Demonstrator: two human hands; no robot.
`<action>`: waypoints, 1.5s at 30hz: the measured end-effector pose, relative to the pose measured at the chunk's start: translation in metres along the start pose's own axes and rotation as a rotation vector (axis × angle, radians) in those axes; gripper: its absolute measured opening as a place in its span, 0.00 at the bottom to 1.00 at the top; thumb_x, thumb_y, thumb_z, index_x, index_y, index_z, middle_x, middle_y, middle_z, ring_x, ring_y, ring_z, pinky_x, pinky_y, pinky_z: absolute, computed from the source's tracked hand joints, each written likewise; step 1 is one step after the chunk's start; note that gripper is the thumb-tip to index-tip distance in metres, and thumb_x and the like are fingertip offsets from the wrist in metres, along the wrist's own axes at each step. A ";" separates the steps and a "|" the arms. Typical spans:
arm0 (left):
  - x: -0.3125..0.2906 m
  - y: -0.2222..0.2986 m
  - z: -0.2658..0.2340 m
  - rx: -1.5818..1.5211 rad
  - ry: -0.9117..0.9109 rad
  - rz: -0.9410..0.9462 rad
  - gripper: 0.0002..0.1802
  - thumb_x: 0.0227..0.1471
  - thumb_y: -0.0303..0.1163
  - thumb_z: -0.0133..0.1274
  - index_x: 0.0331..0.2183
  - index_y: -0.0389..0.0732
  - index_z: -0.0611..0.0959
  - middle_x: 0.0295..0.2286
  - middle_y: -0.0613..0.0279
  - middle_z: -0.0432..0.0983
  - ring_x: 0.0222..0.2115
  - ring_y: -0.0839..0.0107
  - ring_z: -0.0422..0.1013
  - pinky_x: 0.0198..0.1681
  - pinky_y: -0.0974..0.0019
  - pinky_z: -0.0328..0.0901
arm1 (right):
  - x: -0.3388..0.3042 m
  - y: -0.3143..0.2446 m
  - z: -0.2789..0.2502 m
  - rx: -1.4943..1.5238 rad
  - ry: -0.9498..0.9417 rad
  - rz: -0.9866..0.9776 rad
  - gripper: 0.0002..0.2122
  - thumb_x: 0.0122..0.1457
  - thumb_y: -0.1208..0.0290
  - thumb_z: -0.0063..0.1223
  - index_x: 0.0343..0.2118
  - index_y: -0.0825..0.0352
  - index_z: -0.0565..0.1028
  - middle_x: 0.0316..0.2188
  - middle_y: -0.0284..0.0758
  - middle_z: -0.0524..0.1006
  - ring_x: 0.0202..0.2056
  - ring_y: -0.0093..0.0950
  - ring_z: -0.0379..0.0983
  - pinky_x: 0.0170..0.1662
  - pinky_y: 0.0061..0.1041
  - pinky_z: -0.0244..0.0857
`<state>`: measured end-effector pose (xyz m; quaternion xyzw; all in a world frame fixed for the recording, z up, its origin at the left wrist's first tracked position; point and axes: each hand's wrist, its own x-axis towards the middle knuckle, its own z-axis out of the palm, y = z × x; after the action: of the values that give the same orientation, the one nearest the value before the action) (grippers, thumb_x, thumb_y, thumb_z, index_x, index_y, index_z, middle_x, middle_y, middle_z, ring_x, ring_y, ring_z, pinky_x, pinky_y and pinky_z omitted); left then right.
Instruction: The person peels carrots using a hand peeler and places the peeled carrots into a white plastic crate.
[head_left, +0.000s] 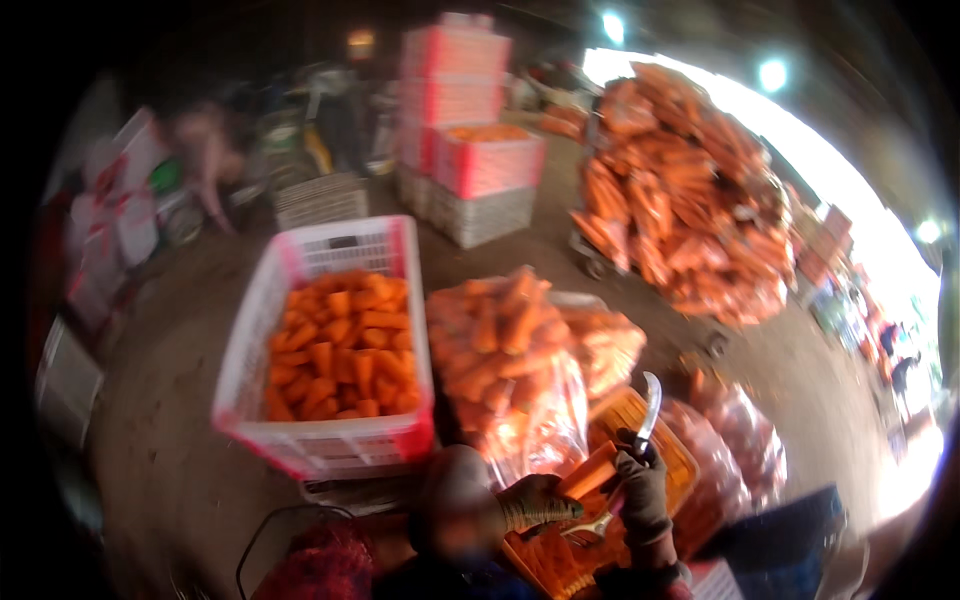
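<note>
My left hand point(537, 503), in a dark striped glove, is closed round the lower end of a thick carrot point(588, 471). To its right, my gloved right hand point(641, 487) grips a knife point(651, 408) whose curved blade points up. A peeler-like tool with a forked head point(590, 530) hangs below the same hand, its handle seeming to run into the grip. Both hands are over an orange crate point(677, 455). Beside the left hand, a clear plastic bag of carrots point(500, 365) bulges upward. Farther left, a white and red basket point(324, 432) holds many cut carrot pieces point(345, 345).
More bagged carrots point(605, 345) lie behind the crate, with filled clear bags point(740, 440) to its right. A large heap of bagged carrots point(690, 200) rests on a wheeled cart. Red and white baskets point(455, 90) are stacked at the back. A dark blue container point(780, 545) stands near right.
</note>
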<state>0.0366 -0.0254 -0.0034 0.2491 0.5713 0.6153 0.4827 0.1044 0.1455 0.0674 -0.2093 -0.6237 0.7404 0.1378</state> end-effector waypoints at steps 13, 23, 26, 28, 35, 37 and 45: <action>-0.189 0.079 -0.078 -0.143 0.633 0.354 0.11 0.48 0.26 0.52 0.37 0.39 0.78 0.25 0.64 0.73 0.26 0.65 0.71 0.33 0.69 0.65 | 0.020 -0.026 0.193 -1.050 -0.372 -1.367 0.12 0.51 0.71 0.54 0.39 0.65 0.69 0.22 0.38 0.72 0.22 0.37 0.71 0.24 0.35 0.65; -0.213 0.074 -0.189 0.698 1.675 0.493 0.33 0.49 0.32 0.59 0.54 0.34 0.65 0.50 0.53 0.65 0.50 0.65 0.63 0.51 0.68 0.60 | 0.037 -0.046 0.188 -0.916 -0.184 -1.025 0.12 0.46 0.72 0.56 0.35 0.64 0.69 0.24 0.36 0.75 0.23 0.37 0.73 0.25 0.32 0.67; -0.187 0.083 -0.149 0.403 1.536 0.836 0.31 0.52 0.33 0.56 0.55 0.33 0.65 0.51 0.53 0.65 0.50 0.66 0.63 0.52 0.67 0.61 | 0.057 -0.030 0.114 -0.398 -0.146 -0.592 0.12 0.51 0.72 0.58 0.38 0.64 0.70 0.22 0.31 0.73 0.22 0.22 0.68 0.26 0.23 0.64; -0.148 0.088 -0.095 0.323 1.291 0.854 0.28 0.54 0.32 0.53 0.54 0.33 0.66 0.51 0.54 0.66 0.50 0.67 0.64 0.51 0.66 0.62 | 0.052 -0.035 0.059 -0.164 0.030 -0.263 0.11 0.53 0.74 0.57 0.38 0.67 0.70 0.22 0.30 0.72 0.22 0.18 0.66 0.22 0.22 0.61; 0.041 -0.044 -0.033 0.270 0.430 0.335 0.14 0.49 0.22 0.55 0.41 0.34 0.79 0.34 0.57 0.78 0.34 0.72 0.73 0.37 0.70 0.68 | 0.005 0.031 -0.074 0.271 0.343 -0.129 0.08 0.55 0.72 0.51 0.35 0.71 0.71 0.20 0.31 0.70 0.16 0.22 0.66 0.20 0.20 0.61; 0.088 -0.088 -0.041 0.741 0.351 0.216 0.16 0.50 0.38 0.53 0.38 0.37 0.80 0.32 0.45 0.77 0.33 0.55 0.75 0.35 0.61 0.69 | -0.007 0.049 -0.092 0.309 0.397 -0.077 0.09 0.55 0.72 0.51 0.36 0.72 0.71 0.20 0.32 0.70 0.16 0.23 0.66 0.20 0.20 0.62; 0.142 -0.135 -0.087 1.578 0.096 -0.381 0.21 0.52 0.46 0.43 0.36 0.40 0.80 0.36 0.40 0.75 0.37 0.45 0.73 0.40 0.49 0.68 | -0.011 0.083 -0.138 0.539 0.431 0.058 0.11 0.56 0.70 0.52 0.38 0.70 0.70 0.21 0.30 0.69 0.19 0.21 0.65 0.21 0.20 0.62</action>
<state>-0.0544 0.0430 -0.1853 0.3878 0.8895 -0.0513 0.2363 0.1850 0.2444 -0.0312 -0.3346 -0.3558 0.8210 0.2958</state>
